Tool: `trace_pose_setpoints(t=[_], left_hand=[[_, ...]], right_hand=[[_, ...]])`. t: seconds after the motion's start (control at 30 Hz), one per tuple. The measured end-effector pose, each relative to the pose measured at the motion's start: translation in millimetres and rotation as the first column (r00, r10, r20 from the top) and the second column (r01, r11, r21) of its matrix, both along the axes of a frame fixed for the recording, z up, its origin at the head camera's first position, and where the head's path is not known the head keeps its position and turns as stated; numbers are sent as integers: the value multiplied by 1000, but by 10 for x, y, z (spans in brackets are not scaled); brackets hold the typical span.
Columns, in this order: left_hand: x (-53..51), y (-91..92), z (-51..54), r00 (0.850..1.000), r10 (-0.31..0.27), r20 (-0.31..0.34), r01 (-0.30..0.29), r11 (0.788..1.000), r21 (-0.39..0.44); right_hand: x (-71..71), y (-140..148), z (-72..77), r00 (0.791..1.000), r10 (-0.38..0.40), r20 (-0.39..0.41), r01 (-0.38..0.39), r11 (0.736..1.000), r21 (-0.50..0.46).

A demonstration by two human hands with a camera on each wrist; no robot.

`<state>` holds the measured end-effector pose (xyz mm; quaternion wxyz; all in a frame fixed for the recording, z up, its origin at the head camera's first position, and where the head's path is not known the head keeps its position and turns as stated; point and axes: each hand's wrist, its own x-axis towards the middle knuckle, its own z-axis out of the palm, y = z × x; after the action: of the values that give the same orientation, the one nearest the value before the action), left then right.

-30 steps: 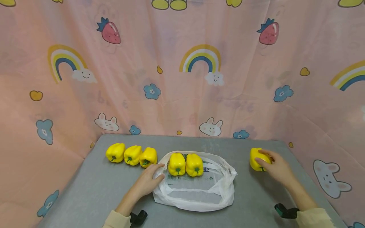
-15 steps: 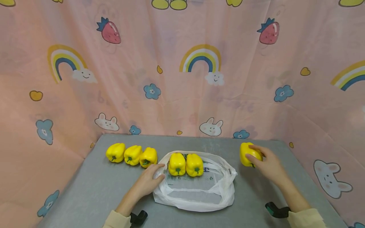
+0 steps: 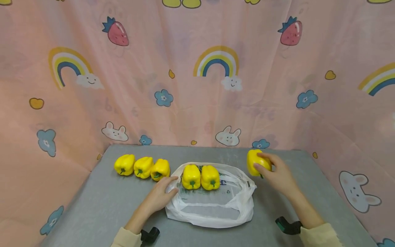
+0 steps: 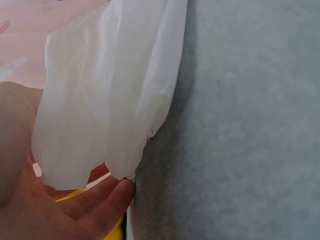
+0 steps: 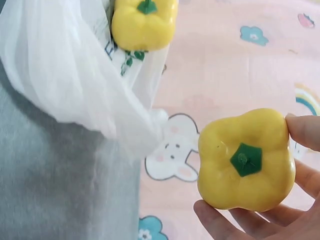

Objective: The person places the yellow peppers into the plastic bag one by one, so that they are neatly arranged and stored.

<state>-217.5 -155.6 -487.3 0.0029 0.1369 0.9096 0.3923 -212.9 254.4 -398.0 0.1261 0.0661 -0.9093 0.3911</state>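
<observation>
A white plastic bag (image 3: 213, 221) lies spread wide on the table, with two yellow peppers (image 3: 191, 176) side by side at its back. The left hand (image 3: 158, 195) is at the bag's left rim, its fingers around the plastic; in the left wrist view the bag (image 4: 100, 90) hangs over the fingers. Right of the bag, above the table, the right hand (image 3: 279, 175) holds another yellow pepper (image 3: 254, 163) between thumb and fingers. The right wrist view shows this pepper (image 5: 245, 160), green stem facing the camera, in the right hand (image 5: 295, 200).
Three more yellow peppers (image 3: 143, 167) stand in a row at the back left of the grey table (image 3: 98, 209). A pink patterned cloth (image 3: 197, 113) hangs behind the table and along its sides.
The right hand has carried its pepper leftward, closer to the bag, and slightly up in the head view. The left hand has stayed at the bag's rim.
</observation>
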Motion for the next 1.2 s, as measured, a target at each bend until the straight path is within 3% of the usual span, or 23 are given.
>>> trace_pose_setpoints(t=[0.27,0.57,0.9,1.2], left_hand=[[0,-8,11,1000,0,-2,0,1000,3],[-7,-5,8,1000,1,2,-1,1000,-3],[12,-6,-5,999,-3,37,3,1000,0],[-5,5,3,1000,9,17,-9,1000,-7]], right_hand=[[-15,-239,-11,1000,25,6,-25,999,-26],[-93,-473,-126,997,70,9,-70,996,-50],[-120,-690,-336,993,87,74,-82,994,-72],[-149,-787,-512,991,77,112,-70,995,-64]])
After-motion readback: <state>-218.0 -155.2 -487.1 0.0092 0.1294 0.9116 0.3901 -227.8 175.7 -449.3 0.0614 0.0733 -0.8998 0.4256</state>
